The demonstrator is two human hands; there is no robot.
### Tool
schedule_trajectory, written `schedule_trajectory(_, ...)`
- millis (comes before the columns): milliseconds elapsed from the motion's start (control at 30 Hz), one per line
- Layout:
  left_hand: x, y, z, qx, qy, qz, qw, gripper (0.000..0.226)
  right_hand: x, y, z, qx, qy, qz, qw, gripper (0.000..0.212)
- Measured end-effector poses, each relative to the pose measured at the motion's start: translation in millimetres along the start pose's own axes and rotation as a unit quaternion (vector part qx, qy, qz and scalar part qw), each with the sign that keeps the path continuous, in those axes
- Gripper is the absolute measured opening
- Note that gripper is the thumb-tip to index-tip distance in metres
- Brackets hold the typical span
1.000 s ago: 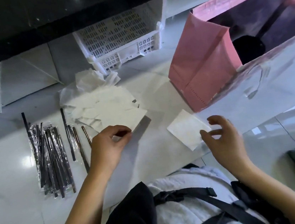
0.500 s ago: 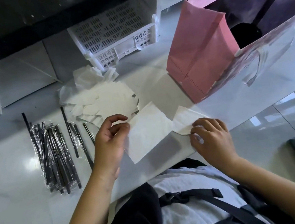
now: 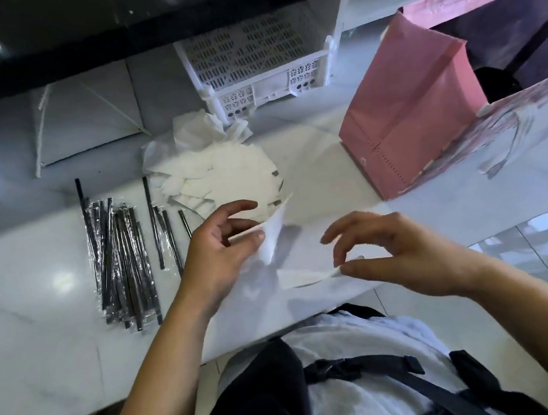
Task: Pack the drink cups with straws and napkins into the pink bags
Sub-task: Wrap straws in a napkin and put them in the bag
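Since half a second ago the left hand (image 3: pixel 222 248) has raised its napkin off the table, and the right hand (image 3: pixel 406 253) has spread its fingers above the other one.

The white marble table (image 3: pixel 29 306) fills the scene from left to right. At far right stands an open pink bag (image 3: pixel 409 114), upright, with a dark round shape (image 3: pixel 495 83) inside its mouth. A white perforated crate (image 3: pixel 258 64) sits at the far middle, and a folded white carton (image 3: pixel 82 120) lies flat to its left. Just near of the crate is the loose pile of napkins (image 3: pixel 224 175). Left of the pile lies the bundle of wrapped black straws (image 3: pixel 120 260), with a few single ones beside it on the right.

The left hand, near the pile, pinches the lifted napkin (image 3: pixel 275 231) between thumb and curled fingers, so that the sheet stands on edge, with the forefinger stretched out above it. The right hand hovers at the near edge of the table, fingers apart and bent; thumb and one fingertip seem to pinch the right end of the flat napkin (image 3: pixel 305 277), though blur hides the contact. That sheet lies on the table between the two hands.
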State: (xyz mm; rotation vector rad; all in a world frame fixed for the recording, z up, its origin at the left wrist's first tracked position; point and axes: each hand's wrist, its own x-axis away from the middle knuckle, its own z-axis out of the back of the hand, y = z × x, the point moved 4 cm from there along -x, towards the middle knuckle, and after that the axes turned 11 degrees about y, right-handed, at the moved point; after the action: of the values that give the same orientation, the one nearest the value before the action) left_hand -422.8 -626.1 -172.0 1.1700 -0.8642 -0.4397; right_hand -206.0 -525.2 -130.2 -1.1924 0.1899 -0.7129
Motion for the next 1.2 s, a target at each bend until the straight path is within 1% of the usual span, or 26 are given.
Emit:
schedule_trajectory(67,5.4,12.0,-2.1,0.027,-0.038,0.005,0.999,0.039,-11.6,-16.3,2.2,0.06,-0.019,0.047,0.997,0.012)
schedule_trajectory(133,10.3,22.5,-3.0,0.036,-0.057,0.0,0.998,0.038,-26.1,-27.8,2.6,0.11,-0.006,0.078,0.991,0.013)
schedule_trajectory(233,16.2,31.3,-2.8,0.066,-0.064,-0.01,0.996,0.036,-45.7,-37.7,-0.1,0.128,0.018,0.093,0.987,0.011)
schedule_trajectory(300,18.8,33.6,-1.0,0.084,-0.052,-0.016,0.995,0.037,-54.0,-39.9,0.1,0.109,0.041,0.083,0.99,0.009)
schedule_trajectory(400,20.5,32.3,2.9,0.116,-0.019,-0.018,0.993,0.034,-59.6,-40.4,0.7,0.045,0.07,0.041,0.996,0.009)
schedule_trajectory(500,20.7,27.9,6.0,0.136,0.008,-0.007,0.991,0.025,-65.1,-37.0,-3.4,-0.006,0.083,0.013,0.996,0.008)
schedule_trajectory(567,21.9,27.2,7.6,0.136,0.022,-0.021,0.99,0.017,-69.5,-34.2,-5.7,-0.019,0.096,0.0,0.995,0.01)
schedule_trajectory(633,24.6,28.0,11.4,0.147,0.038,-0.043,0.987,0.011,-73.6,-34.1,-7.8,-0.032,0.095,-0.015,0.995,0.009)
schedule_trajectory(733,24.6,24.4,17.7,0.11,0.052,-0.091,0.988,0.022,-79.2,-37.0,-12.5,-0.067,0.083,-0.037,0.994,0.009)
schedule_trajectory(800,22.7,21.7,21.5,0.094,0.087,-0.108,0.986,0.019,-82.6,-38.0,-16.2,-0.086,0.067,-0.045,0.993,0.01)
schedule_trajectory(867,20.4,21.7,23.7,0.096,0.121,-0.117,0.981,0.016,-85.6,-39.4,-19.2,-0.107,0.045,-0.046,0.992,0.017)
schedule_trajectory(967,19.4,21.6,25.0,0.112,0.138,-0.111,0.978,0.015,-88.0,-39.0,-24.0,-0.171,0.011,-0.065,0.983,0.044)
schedule_trajectory(1000,18.7,19.3,26.5,0.121,0.147,-0.107,0.976,0.016,-88.4,-38.1,-25.5,-0.193,0.004,-0.081,0.978,0.049)
schedule_trajectory(1033,18.3,16.7,28.5,0.133,0.158,-0.098,0.974,0.017,-89.1,-36.0,-27.1,-0.218,-0.004,-0.1,0.971,0.05)
schedule_trajectory(1133,19.0,8.8,33.9,0.155,0.171,-0.068,0.971,0.024,-91.7,-26.3,-30.6,-0.258,0.001,-0.161,0.953,0.032)
schedule_trajectory(1200,21.5,4.2,36.9,0.159,0.166,-0.055,0.972,0.031,-92.6,-23.2,-31.2,-0.236,0.019,-0.161,0.958,0.017)
